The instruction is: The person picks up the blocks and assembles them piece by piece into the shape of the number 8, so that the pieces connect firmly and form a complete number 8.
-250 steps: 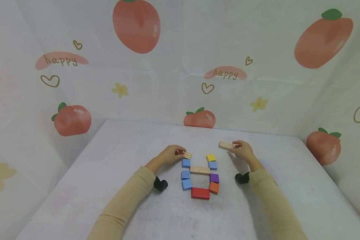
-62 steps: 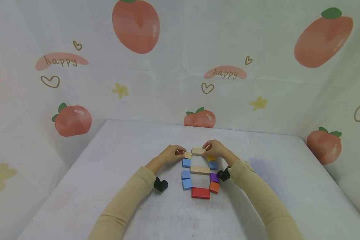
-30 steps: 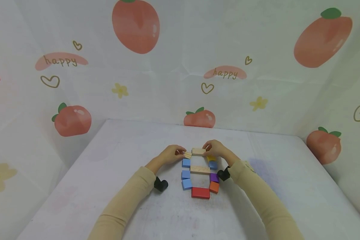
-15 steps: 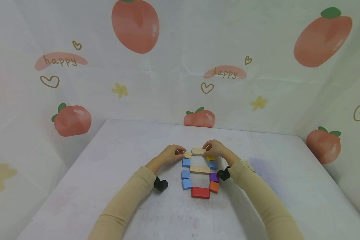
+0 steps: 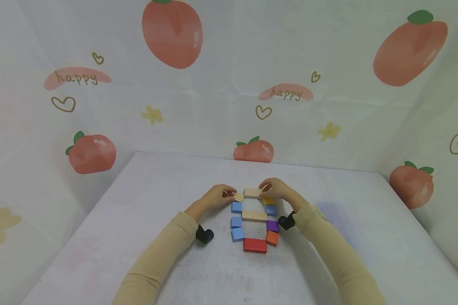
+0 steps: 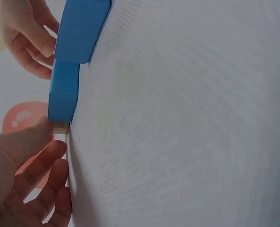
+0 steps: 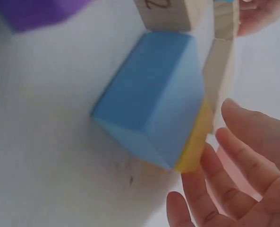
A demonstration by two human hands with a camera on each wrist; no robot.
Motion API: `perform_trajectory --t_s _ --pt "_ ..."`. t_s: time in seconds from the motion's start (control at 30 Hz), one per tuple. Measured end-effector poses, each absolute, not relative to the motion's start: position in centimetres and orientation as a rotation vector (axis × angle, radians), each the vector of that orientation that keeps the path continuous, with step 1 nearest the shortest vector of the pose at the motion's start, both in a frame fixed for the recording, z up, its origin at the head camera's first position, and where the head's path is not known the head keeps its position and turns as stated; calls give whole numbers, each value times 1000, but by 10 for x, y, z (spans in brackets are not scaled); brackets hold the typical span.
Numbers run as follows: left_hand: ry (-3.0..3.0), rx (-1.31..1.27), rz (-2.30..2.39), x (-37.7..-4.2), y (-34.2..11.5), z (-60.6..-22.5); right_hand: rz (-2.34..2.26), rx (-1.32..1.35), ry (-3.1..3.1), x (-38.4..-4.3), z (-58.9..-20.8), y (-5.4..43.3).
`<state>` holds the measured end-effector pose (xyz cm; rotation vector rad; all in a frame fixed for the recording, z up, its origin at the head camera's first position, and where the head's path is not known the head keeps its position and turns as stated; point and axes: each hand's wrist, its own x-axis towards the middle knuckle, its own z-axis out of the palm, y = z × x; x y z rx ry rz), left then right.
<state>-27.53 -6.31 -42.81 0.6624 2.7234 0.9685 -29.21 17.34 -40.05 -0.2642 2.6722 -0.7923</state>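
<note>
In the head view my left hand (image 5: pixel 217 196) is at the far left corner of a frame of blocks, thumb and index finger pinching lightly at a small wooden block (image 5: pixel 238 197). The left wrist view shows the thumb at this wooden block (image 6: pixel 61 127), just past a blue block (image 6: pixel 64 92). My right hand (image 5: pixel 276 188) is at the far right corner, holding nothing. Its thumb stands apart from the long wooden block (image 7: pixel 218 78), and its fingertips are right at the yellow block (image 7: pixel 196 137). The long wooden block (image 5: pixel 252 193) spans the far side, its right end near the right fingertips.
Toward the near side, blue blocks (image 5: pixel 236 222) form the left column. The right column has a blue block (image 5: pixel 271 210), a purple block (image 5: pixel 272 226) and an orange block (image 5: pixel 272 238). Another long wooden block (image 5: pixel 254 216) crosses the middle; a red block (image 5: pixel 255 245) lies nearest on the white table (image 5: pixel 198 275).
Over the longer span, my right hand brought the long wooden block leftward to the far side of the frame. Just now that hand has shifted slightly right, leaving the block there. My left hand stays put.
</note>
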Motion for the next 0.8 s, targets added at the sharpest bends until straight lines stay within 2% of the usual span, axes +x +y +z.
perform_trajectory --t_s 0.3,0.8 --pt "2722 679 980 -274 -64 -429 -853 -498 2618 -289 -396 202" --pt "2718 656 979 -275 -63 -428 -830 -417 2534 -283 -402 214"
